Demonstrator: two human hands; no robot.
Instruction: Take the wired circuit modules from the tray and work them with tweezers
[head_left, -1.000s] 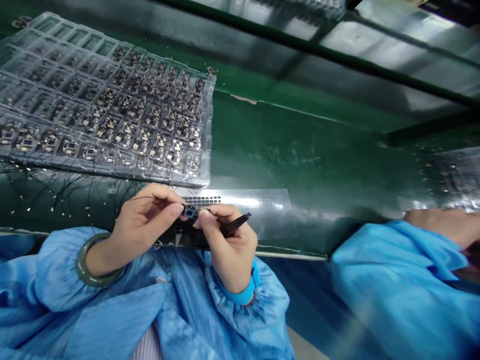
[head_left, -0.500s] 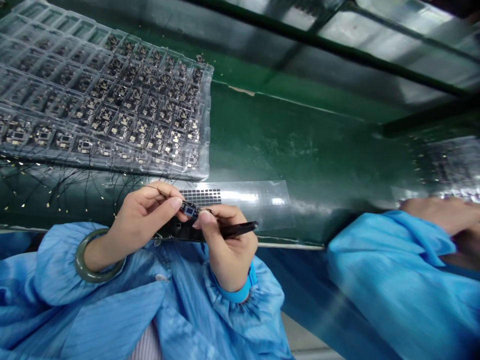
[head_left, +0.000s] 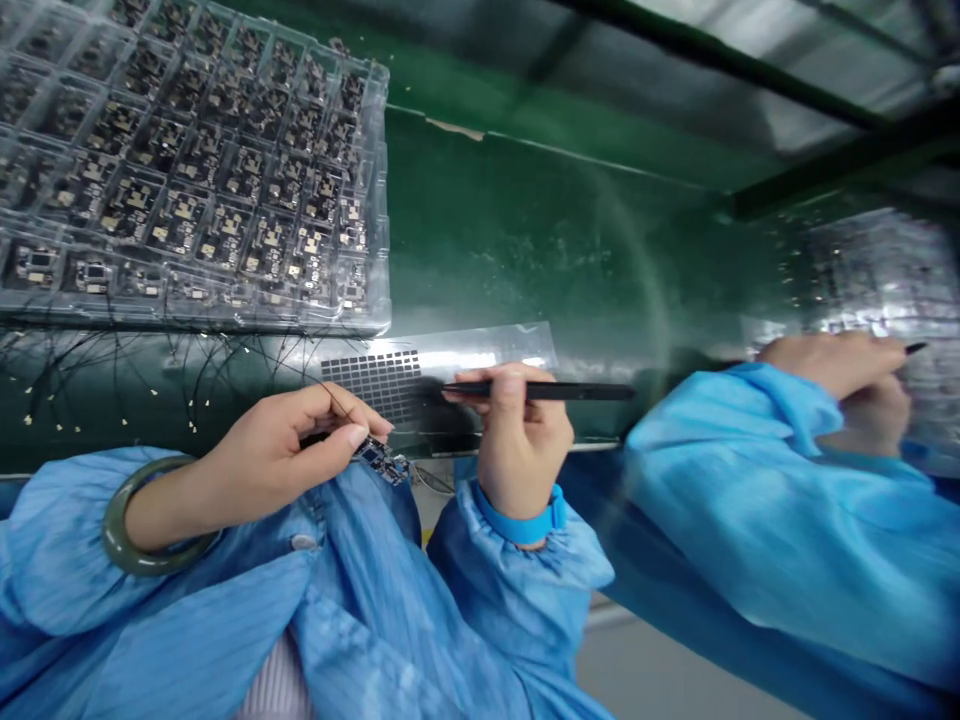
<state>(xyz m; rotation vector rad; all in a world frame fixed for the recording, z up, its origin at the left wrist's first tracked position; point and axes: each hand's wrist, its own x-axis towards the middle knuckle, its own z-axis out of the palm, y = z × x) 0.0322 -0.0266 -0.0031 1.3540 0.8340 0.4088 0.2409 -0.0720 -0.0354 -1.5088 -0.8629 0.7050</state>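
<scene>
Between thumb and fingers, my left hand (head_left: 292,445) pinches a small circuit board (head_left: 382,460) near the table's front edge. A thin dark wire runs up by those fingers. My right hand (head_left: 525,430) is closed around black tweezers (head_left: 581,391), their tip pointing left. Whether the tips hold anything is too small to tell. Just left of the tweezers lies a clear sheet (head_left: 495,347) bearing a grid of small black stickers (head_left: 367,380).
A clear compartment tray (head_left: 381,200) full of circuit boards stands at the left. Thin black wires (head_left: 195,370) hang over its front edge. To the right sits a co-worker in a blue sleeve (head_left: 720,430), hands by another blurred tray (head_left: 892,260).
My right hand has left the board and moved right, turning the tweezers toward the sticker sheet. The left hand still holds the board, now lower. The camera view has shifted.
</scene>
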